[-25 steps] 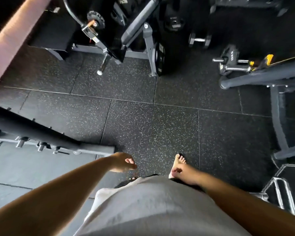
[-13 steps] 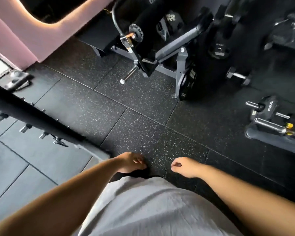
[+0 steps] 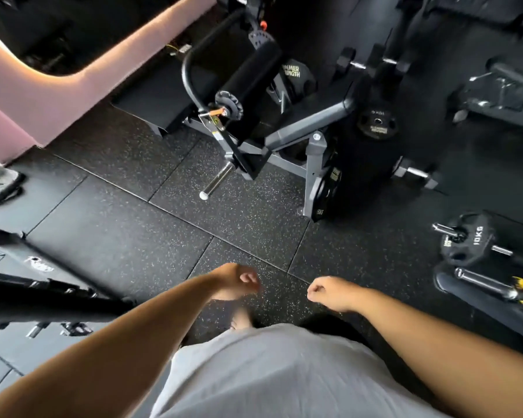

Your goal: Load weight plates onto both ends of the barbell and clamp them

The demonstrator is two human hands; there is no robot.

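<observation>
My left hand (image 3: 236, 280) and my right hand (image 3: 325, 292) hang in front of my waist, fingers loosely curled, holding nothing. A black plate marked 10KG (image 3: 468, 239) sits on a chrome peg at the right edge. Just below it lies a chrome bar end (image 3: 483, 282) with something yellow (image 3: 521, 285) beside it; what that is I cannot tell. Another 10 kg plate (image 3: 376, 122) lies flat on the dark machine ahead, and one more plate (image 3: 326, 191) hangs on edge at the grey frame's foot. My hands are well short of all of them.
A plate-loaded machine with a black roller pad (image 3: 251, 76) and a bare chrome sleeve (image 3: 216, 184) stands ahead. A black rack with short pegs (image 3: 43, 300) crosses the lower left. A hex dumbbell (image 3: 417, 175) lies right of the machine. Speckled rubber floor (image 3: 151, 233) spreads between.
The view has swung up and left, so the machine and the 10KG plate now sit closer and lower in view. Both hands stay in front of me, holding nothing.
</observation>
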